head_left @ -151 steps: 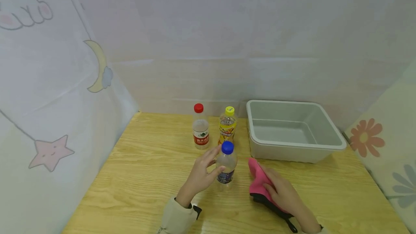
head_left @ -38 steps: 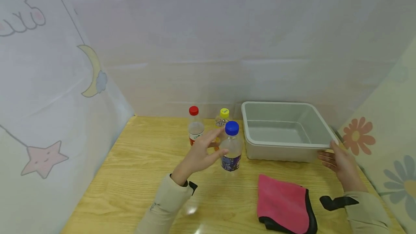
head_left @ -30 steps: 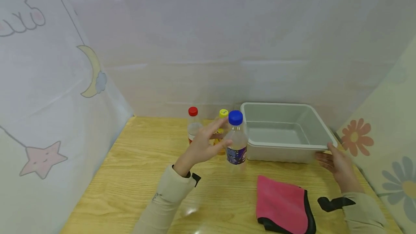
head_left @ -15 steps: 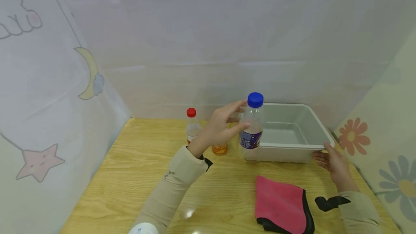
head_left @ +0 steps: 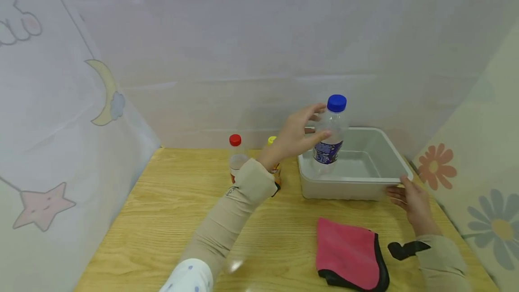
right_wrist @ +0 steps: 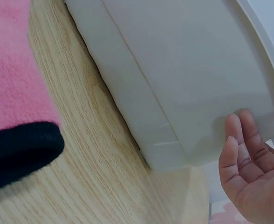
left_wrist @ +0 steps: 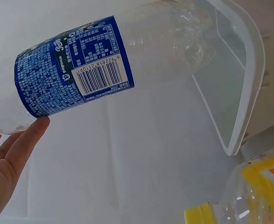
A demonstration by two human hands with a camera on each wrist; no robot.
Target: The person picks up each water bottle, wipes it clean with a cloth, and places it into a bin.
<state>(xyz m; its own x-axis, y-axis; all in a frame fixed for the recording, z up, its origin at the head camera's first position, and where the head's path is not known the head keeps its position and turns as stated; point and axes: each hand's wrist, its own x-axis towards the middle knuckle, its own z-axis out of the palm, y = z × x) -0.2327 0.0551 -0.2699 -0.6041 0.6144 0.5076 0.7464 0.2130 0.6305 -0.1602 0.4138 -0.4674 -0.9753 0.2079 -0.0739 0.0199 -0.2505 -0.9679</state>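
My left hand (head_left: 299, 132) grips a clear plastic bottle (head_left: 327, 151) with a blue cap and a purple-blue label. The bottle is upright in the head view, raised over the left part of a grey plastic bin (head_left: 344, 191). In the left wrist view, the bottle's label (left_wrist: 76, 65) shows a barcode, and its base overlaps the bin's rim (left_wrist: 253, 88). At the bin's front right corner, my right hand (head_left: 417, 199) holds the rim, thumb on top and fingers underneath. The right wrist view has those fingers (right_wrist: 244, 135) against the outer wall.
Left of the bin stand a red-capped bottle (head_left: 237, 161) and a yellow-capped bottle (head_left: 277, 172), partly hidden behind my left arm. A folded pink cloth (head_left: 346, 253) with black edging lies on the wooden table (head_left: 162, 229) before the bin. A white backdrop (head_left: 227, 57) closes off the rear.
My left hand has lifted the blue-capped bottle from the table and carried it right, over the bin. My right hand has let go of the pink cloth and taken hold of the bin's corner.
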